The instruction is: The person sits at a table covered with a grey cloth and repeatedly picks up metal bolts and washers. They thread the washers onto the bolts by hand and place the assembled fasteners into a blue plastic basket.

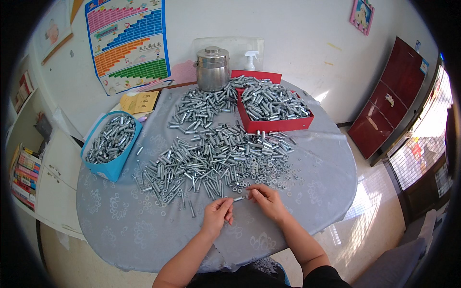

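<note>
My left hand (219,217) pinches one end of a short silver bolt (238,198) with a sleeve on it, just above the near part of the table. At the bolt's other end, my right hand (268,202) has its thumb and fingertips closed together. Whatever small piece sits in those fingertips is too small to make out. Just beyond the hands lies a wide heap of metal bolts and sleeves (201,161). Many small washers and nuts (269,173) are scattered along its right side. A lone bolt (192,209) rests left of my left hand.
A blue basket (126,152) full of metal sleeves stands at the left. At the back right, a red box (276,126) is heaped with similar parts. A steel pot (212,72) and yellow papers (139,102) are at the back of the grey-covered table (144,235).
</note>
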Tool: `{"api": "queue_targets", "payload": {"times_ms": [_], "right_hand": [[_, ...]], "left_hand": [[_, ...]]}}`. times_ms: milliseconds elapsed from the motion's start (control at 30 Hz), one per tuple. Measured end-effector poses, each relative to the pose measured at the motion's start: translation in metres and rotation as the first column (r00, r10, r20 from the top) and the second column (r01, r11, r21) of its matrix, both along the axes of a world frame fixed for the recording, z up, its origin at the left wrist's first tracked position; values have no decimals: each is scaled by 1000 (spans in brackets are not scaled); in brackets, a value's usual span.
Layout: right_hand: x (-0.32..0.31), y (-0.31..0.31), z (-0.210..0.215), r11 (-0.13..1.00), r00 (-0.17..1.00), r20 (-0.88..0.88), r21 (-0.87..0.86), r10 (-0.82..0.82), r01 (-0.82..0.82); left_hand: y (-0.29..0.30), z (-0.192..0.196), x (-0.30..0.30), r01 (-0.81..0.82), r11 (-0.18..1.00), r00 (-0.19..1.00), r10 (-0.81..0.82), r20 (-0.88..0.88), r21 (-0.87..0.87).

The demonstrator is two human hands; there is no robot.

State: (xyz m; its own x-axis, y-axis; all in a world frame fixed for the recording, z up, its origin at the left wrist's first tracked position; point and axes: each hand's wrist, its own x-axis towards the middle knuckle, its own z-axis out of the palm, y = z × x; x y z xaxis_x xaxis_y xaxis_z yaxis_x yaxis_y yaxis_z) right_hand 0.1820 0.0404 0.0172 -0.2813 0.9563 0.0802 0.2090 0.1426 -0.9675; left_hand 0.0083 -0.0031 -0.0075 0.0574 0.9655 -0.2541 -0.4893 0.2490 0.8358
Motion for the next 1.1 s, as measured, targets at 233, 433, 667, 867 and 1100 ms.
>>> {"api": "queue_targets", "payload": {"times_ms": [233, 433, 667, 867, 1100], "right_hand": [[5, -1, -3, 996, 999, -19, -76, 42, -44], [6, -2, -9, 990, 997, -2, -119, 75, -74], [6, 1, -9, 976, 986, -84, -153, 144, -155], [6, 0, -7, 972, 978, -85, -122, 191, -201], [4, -3, 0, 974, 979, -74, -113, 187, -195]], "left_hand": [[-1, 4, 2, -61, 998, 998, 61, 3, -9], [1, 4, -1, -81, 997, 997, 80, 16, 4], [0, 2, -1, -89, 996, 996, 88, 25, 8], [1, 2, -1, -110, 994, 994, 109, 10, 23], [1, -2, -2, -126, 992, 992, 125, 25, 31]]}}
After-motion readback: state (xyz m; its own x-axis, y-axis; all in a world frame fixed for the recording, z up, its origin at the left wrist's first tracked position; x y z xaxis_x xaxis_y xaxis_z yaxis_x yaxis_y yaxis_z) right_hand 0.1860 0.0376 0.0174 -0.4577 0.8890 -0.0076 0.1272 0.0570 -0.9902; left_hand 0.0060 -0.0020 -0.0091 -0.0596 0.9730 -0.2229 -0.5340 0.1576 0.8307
